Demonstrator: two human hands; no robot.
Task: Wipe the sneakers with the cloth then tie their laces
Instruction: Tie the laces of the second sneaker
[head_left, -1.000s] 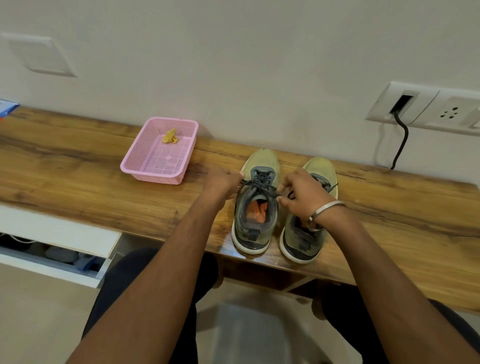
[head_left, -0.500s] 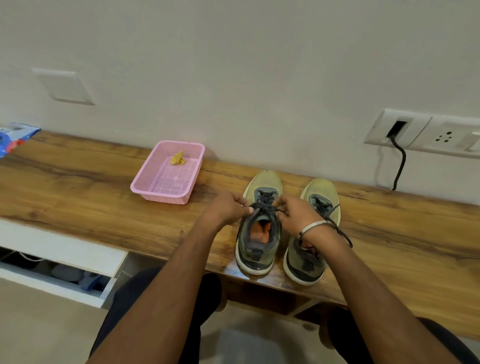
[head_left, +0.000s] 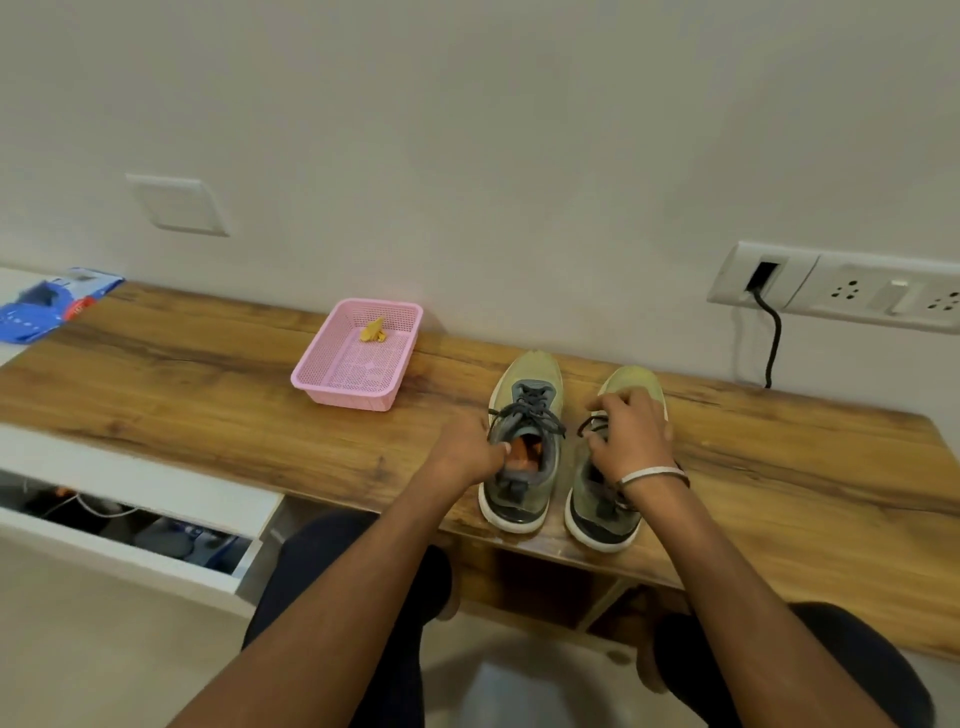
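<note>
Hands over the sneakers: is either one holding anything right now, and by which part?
The left hand rests at the left sneaker collar; any grip is hidden. The right hand curls over the right sneaker laces; a pinch cannot be told.

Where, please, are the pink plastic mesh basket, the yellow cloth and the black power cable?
Pink plastic mesh basket (head_left: 332, 385): head view, front wall.
Yellow cloth (head_left: 373, 331): head view, crumpled middle.
Black power cable (head_left: 774, 340): head view, hanging stretch.

The right hand covers most of the right sneaker's laces, so I can't tell whether its grip has one. The blue packet runs off the left edge, its print blurred, and the open drawer's contents are too dim to name.
</note>
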